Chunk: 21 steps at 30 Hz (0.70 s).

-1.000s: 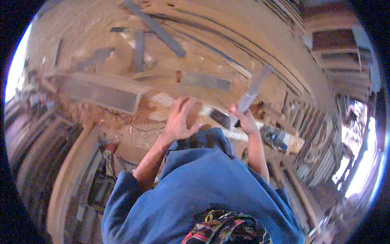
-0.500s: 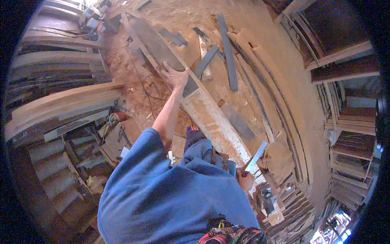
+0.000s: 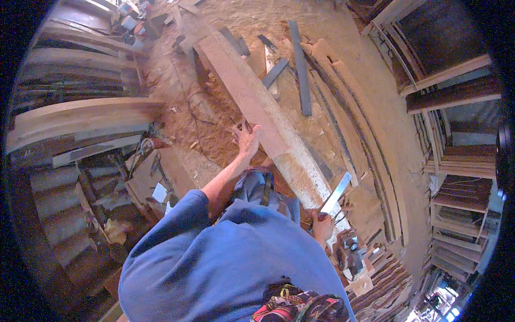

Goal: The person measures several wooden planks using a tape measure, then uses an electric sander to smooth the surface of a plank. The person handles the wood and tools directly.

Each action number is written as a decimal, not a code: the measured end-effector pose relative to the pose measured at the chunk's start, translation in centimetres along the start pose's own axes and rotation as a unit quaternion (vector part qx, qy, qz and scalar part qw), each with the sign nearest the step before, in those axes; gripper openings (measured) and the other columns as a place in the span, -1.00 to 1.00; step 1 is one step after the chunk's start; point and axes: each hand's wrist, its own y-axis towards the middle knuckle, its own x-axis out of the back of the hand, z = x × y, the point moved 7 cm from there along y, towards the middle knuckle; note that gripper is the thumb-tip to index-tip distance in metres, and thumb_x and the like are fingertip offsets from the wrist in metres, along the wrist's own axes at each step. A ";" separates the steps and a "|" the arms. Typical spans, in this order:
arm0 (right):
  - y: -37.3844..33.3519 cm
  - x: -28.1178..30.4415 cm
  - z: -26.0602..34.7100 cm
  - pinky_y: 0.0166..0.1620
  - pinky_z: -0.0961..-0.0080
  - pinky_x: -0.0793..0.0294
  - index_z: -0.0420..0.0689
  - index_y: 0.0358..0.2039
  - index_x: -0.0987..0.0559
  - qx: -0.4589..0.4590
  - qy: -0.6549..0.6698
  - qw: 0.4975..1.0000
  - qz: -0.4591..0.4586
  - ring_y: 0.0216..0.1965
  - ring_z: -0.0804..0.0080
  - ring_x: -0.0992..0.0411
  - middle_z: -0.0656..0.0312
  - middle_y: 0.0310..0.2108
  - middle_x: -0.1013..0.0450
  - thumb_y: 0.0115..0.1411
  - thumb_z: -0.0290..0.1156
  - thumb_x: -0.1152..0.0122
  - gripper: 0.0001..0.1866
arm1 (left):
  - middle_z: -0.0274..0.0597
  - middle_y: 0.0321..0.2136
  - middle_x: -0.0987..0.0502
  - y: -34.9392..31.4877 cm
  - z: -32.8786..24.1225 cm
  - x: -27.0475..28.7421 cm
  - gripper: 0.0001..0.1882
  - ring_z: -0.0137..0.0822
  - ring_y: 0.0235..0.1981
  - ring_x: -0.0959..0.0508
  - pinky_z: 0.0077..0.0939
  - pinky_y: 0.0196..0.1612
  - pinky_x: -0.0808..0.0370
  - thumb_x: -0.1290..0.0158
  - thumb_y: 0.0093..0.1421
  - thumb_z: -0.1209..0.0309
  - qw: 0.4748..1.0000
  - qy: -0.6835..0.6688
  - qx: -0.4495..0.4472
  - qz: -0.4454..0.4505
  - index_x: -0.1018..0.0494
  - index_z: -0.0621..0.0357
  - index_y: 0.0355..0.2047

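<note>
A reddish-brown wooden board [image 3: 238, 80] lies lengthwise on a long, pale-stained bench plank [image 3: 304, 174], which runs from upper left to lower right. My left hand [image 3: 247, 141] is at the board's left edge, about halfway along the plank, its fingers apart. Whether the fingertips press on the wood is hard to make out. At the plank's near end, my right hand [image 3: 322, 227] is closed around the dark handle of a try square [image 3: 338, 191]. Its shiny blade points up and to the right. Just below that hand sits a dark and silver machine [image 3: 350, 251].
Dark strips of wood [image 3: 300, 67] and long curved planks [image 3: 370, 139] lie on the sawdust-covered ground to the right. Stacked timber [image 3: 80, 126] stands at the left, wooden racks [image 3: 464, 190] at the far right. A cord [image 3: 197, 126] trails on the ground beyond my left hand.
The board, earlier farther up-left with a dark face showing, now lies flat on the plank. My left hand has come down and nearer. My right hand still grips the try square.
</note>
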 end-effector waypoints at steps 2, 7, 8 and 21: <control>-0.4 0.0 0.2 0.04 -0.09 -0.53 -0.22 -0.01 -0.52 0.011 -0.013 1.000 -0.004 0.08 -0.19 -0.46 -0.12 -0.02 -0.50 0.06 0.38 -0.31 -0.14 | 0.18 0.29 -0.11 -0.1 0.4 0.5 0.04 0.26 0.37 -0.02 0.41 0.33 0.11 0.01 0.18 -0.41 0.999 0.028 -0.018 0.018 -0.02 -0.17 0.52; -1.2 0.7 0.4 0.08 -0.05 -0.53 -0.24 0.01 -0.50 -0.002 -0.014 1.000 -0.011 0.11 -0.18 -0.44 -0.14 0.00 -0.48 0.08 0.29 -0.36 -0.18 | 0.34 0.38 -0.09 0.4 0.6 0.0 0.07 0.32 0.46 0.05 0.49 0.38 0.24 0.03 0.15 -0.48 0.997 0.007 -0.010 0.080 0.01 -0.26 0.53; -1.4 0.6 0.4 0.08 -0.05 -0.53 -0.23 0.01 -0.50 0.002 -0.010 1.000 -0.001 0.12 -0.17 -0.44 -0.14 0.02 -0.48 0.08 0.29 -0.36 -0.18 | 0.35 0.39 -0.07 0.5 0.9 -0.1 0.07 0.33 0.46 0.08 0.50 0.38 0.26 0.03 0.15 -0.48 0.996 0.001 -0.006 0.086 0.00 -0.26 0.53; -3.2 2.1 1.3 -0.03 -0.10 -0.56 -0.10 0.32 -0.26 -0.019 -0.020 0.999 -0.032 0.02 -0.22 -0.53 -0.16 0.04 -0.50 0.07 0.22 -0.43 -0.03 | 0.17 0.21 -0.42 1.6 2.1 0.9 -0.08 0.13 0.30 -0.35 0.20 0.37 -0.15 -0.19 0.19 -0.20 0.988 -0.040 -0.070 0.130 -0.24 0.01 0.43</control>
